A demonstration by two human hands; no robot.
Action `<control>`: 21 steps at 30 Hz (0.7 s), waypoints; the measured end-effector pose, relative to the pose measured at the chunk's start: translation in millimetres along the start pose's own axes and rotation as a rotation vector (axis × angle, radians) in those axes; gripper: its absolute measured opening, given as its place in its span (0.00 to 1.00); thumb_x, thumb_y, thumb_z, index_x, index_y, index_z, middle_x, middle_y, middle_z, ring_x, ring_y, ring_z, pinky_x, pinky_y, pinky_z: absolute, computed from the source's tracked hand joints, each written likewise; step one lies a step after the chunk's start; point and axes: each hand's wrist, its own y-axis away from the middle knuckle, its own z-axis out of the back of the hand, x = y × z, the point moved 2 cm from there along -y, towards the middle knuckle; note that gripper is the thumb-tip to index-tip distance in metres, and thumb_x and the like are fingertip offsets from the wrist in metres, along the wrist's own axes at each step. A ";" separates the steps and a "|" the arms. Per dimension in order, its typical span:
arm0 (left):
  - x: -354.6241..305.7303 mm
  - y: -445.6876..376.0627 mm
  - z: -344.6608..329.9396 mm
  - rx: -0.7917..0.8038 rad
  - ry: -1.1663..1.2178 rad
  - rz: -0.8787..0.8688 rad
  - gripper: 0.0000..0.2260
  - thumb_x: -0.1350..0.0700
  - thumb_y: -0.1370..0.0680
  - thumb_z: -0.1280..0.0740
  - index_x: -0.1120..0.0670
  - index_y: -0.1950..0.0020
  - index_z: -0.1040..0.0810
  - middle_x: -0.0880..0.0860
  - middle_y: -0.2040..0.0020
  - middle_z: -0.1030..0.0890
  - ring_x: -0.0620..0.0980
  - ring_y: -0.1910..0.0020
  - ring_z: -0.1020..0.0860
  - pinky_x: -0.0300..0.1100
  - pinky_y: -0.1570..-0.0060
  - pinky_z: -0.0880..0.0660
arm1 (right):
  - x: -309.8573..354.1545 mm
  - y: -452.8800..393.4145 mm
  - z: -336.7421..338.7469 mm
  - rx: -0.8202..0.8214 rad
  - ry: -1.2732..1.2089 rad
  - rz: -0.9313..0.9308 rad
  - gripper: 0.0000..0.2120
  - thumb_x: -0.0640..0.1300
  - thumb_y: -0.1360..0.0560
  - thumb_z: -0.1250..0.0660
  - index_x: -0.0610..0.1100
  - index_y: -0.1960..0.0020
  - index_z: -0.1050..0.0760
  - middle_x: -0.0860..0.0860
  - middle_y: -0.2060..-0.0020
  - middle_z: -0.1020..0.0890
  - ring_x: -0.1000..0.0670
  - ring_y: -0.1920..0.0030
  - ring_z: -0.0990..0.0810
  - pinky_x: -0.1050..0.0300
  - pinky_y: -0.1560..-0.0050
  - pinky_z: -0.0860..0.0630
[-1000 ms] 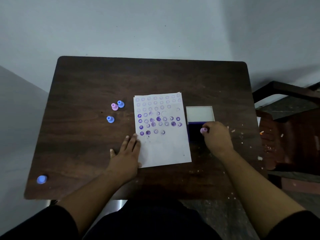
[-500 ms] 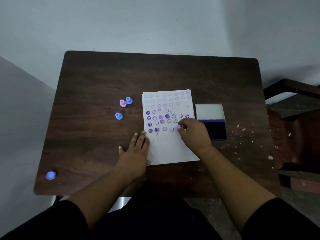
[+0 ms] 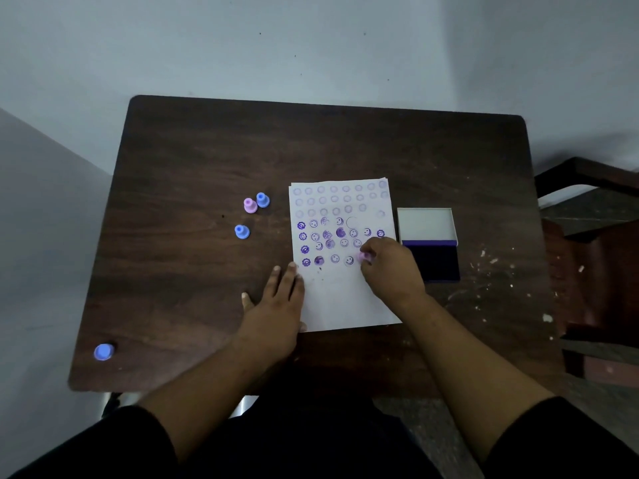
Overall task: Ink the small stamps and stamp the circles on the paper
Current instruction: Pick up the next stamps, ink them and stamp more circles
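Observation:
A white paper (image 3: 345, 299) with rows of circles lies mid-table; the upper rows are pale rings, the lower rows carry purple smiley and flower prints. My right hand (image 3: 390, 267) grips a small pink stamp (image 3: 363, 258) and presses it on the paper at the right end of the lowest stamped row. My left hand (image 3: 276, 302) lies flat, fingers spread, on the paper's lower left edge. An open ink pad (image 3: 434, 261) with a white lid sits just right of the paper.
Three loose small stamps stand left of the paper: a pink one (image 3: 249, 205), a blue one (image 3: 262, 200) beside it and another blue one (image 3: 241, 231). A blue stamp (image 3: 103, 351) sits at the table's near left corner. A dark chair (image 3: 594, 257) stands to the right.
My right hand carried the pink stamp from the ink pad leftward onto the paper and now holds it down on the lowest stamped row. My left hand stayed flat on the paper's edge.

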 end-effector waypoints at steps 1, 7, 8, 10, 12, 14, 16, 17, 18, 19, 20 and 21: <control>0.0 -0.1 0.3 0.002 -0.004 -0.004 0.40 0.44 0.19 0.32 0.53 0.16 0.53 0.51 0.15 0.64 0.54 0.17 0.62 0.76 0.31 0.38 | -0.3 -0.4 -0.5 0.000 0.007 -0.001 0.07 0.42 0.22 0.29 0.42 0.46 0.16 0.45 0.53 0.15 0.47 0.54 0.18 0.60 0.53 0.26; 1.0 -1.6 0.2 0.013 0.009 -0.007 0.40 0.44 0.18 0.33 0.53 0.16 0.54 0.51 0.15 0.65 0.55 0.17 0.63 0.76 0.30 0.39 | 0.5 -14.1 4.4 0.059 0.124 -0.019 0.09 0.46 0.23 0.30 0.48 0.44 0.15 0.46 0.52 0.15 0.46 0.49 0.18 0.53 0.50 0.20; 1.2 -1.7 0.1 0.009 0.007 -0.009 0.40 0.44 0.18 0.32 0.53 0.16 0.54 0.51 0.15 0.64 0.55 0.17 0.63 0.77 0.31 0.39 | 0.6 -16.4 4.2 0.079 0.133 -0.013 0.09 0.46 0.23 0.29 0.48 0.45 0.15 0.46 0.52 0.14 0.45 0.49 0.18 0.53 0.50 0.20; 1.5 -2.5 -1.1 0.003 0.002 -0.010 0.40 0.44 0.19 0.32 0.53 0.16 0.53 0.51 0.15 0.64 0.55 0.17 0.62 0.77 0.31 0.39 | 0.5 -18.6 3.8 0.101 0.137 -0.004 0.09 0.46 0.24 0.29 0.47 0.45 0.15 0.45 0.52 0.14 0.45 0.51 0.18 0.53 0.49 0.19; 2.0 -2.4 -1.4 0.005 -0.001 -0.011 0.40 0.44 0.19 0.32 0.53 0.16 0.53 0.51 0.15 0.64 0.55 0.17 0.62 0.77 0.31 0.38 | -1.0 -19.8 4.5 0.105 0.125 0.002 0.09 0.47 0.24 0.28 0.47 0.46 0.15 0.45 0.53 0.14 0.46 0.52 0.17 0.52 0.49 0.19; 2.4 -2.4 -2.2 0.011 -0.010 -0.012 0.41 0.43 0.18 0.33 0.53 0.16 0.54 0.51 0.15 0.65 0.55 0.17 0.63 0.76 0.31 0.38 | -1.6 -19.8 5.4 0.109 0.124 0.013 0.09 0.47 0.24 0.28 0.47 0.46 0.14 0.46 0.53 0.13 0.46 0.53 0.17 0.52 0.49 0.18; 2.5 -3.1 -2.5 0.014 -0.012 -0.014 0.40 0.43 0.18 0.33 0.53 0.16 0.54 0.51 0.15 0.65 0.55 0.17 0.63 0.76 0.31 0.38 | -0.8 -20.0 6.8 0.117 0.136 0.021 0.09 0.47 0.24 0.29 0.47 0.46 0.14 0.46 0.53 0.13 0.46 0.53 0.17 0.52 0.48 0.18; 2.6 -3.5 -1.8 0.017 -0.013 -0.016 0.40 0.43 0.18 0.33 0.53 0.16 0.54 0.51 0.16 0.65 0.55 0.17 0.63 0.76 0.31 0.38 | -0.9 -20.3 7.1 0.120 0.139 0.023 0.09 0.47 0.24 0.28 0.47 0.46 0.14 0.46 0.53 0.13 0.47 0.53 0.17 0.52 0.48 0.18; 2.8 -3.4 -1.0 0.023 -0.013 -0.018 0.40 0.43 0.18 0.34 0.53 0.16 0.55 0.51 0.16 0.66 0.55 0.17 0.63 0.76 0.31 0.39 | -1.2 -20.7 7.1 0.127 0.143 0.024 0.09 0.47 0.24 0.28 0.48 0.45 0.14 0.46 0.52 0.13 0.47 0.52 0.17 0.52 0.48 0.18; 2.7 -2.9 -0.1 0.030 -0.011 -0.019 0.40 0.43 0.18 0.34 0.53 0.16 0.55 0.51 0.16 0.66 0.55 0.17 0.63 0.76 0.30 0.39 | -0.9 -20.5 6.8 0.134 0.146 0.024 0.09 0.47 0.23 0.28 0.48 0.45 0.14 0.47 0.52 0.13 0.47 0.52 0.17 0.52 0.48 0.18; 2.5 -2.5 0.4 0.033 -0.013 -0.018 0.40 0.43 0.18 0.34 0.53 0.16 0.55 0.51 0.16 0.66 0.55 0.17 0.63 0.76 0.30 0.39 | -0.5 -20.1 7.0 0.141 0.146 0.022 0.09 0.47 0.23 0.29 0.48 0.45 0.14 0.46 0.52 0.13 0.47 0.52 0.17 0.52 0.48 0.18; 1.9 -2.4 0.5 0.028 -0.020 -0.017 0.40 0.43 0.18 0.34 0.53 0.16 0.55 0.51 0.16 0.65 0.55 0.17 0.63 0.76 0.30 0.39 | -0.1 -20.0 7.4 0.145 0.151 0.020 0.09 0.47 0.23 0.29 0.48 0.45 0.14 0.46 0.52 0.14 0.46 0.52 0.17 0.52 0.48 0.18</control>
